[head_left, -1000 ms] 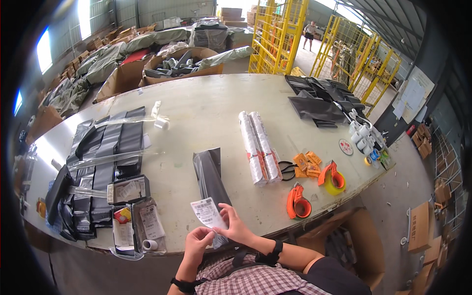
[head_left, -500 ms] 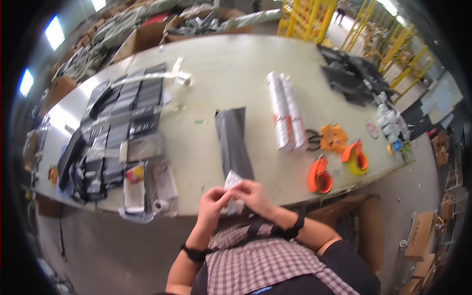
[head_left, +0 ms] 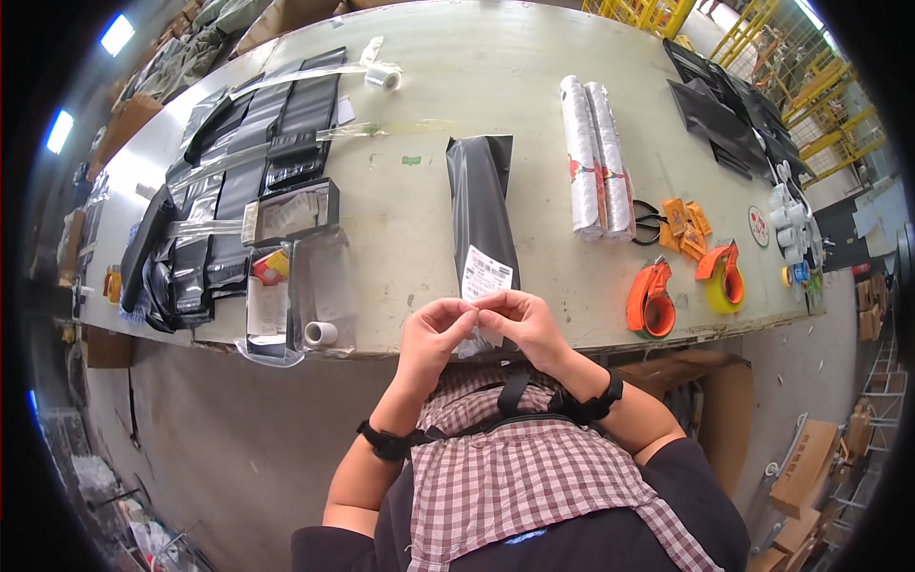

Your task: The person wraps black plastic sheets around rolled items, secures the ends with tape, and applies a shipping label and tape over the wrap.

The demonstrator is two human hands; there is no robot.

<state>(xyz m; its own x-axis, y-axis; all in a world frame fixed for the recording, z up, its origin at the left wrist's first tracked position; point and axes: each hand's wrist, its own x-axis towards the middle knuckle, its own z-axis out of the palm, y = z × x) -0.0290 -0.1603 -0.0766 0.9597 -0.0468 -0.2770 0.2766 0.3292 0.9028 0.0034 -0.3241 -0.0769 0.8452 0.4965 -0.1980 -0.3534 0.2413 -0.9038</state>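
Note:
A long dark grey plastic mailer bag (head_left: 479, 195) lies lengthwise on the table in front of me. Over its near end is a white printed label (head_left: 487, 274). My left hand (head_left: 435, 336) and my right hand (head_left: 522, 327) meet at the label's near edge, thumbs and forefingers pinched together tip to tip. The label's lower part shows between and below the fingers. Exactly how each fingertip grips the edge is partly hidden.
Stacked black bags (head_left: 229, 181) and a small box of paper slips (head_left: 295, 212) lie left. Two white rolls (head_left: 597, 162), black scissors (head_left: 648, 222) and orange tape dispensers (head_left: 652, 301) are to the right. A cardboard box (head_left: 724, 400) stands below the table edge.
The view has tilted, so the table sits higher in the picture and more of my lap shows. My hands remain together at the label, which now shows more fully on the bag.

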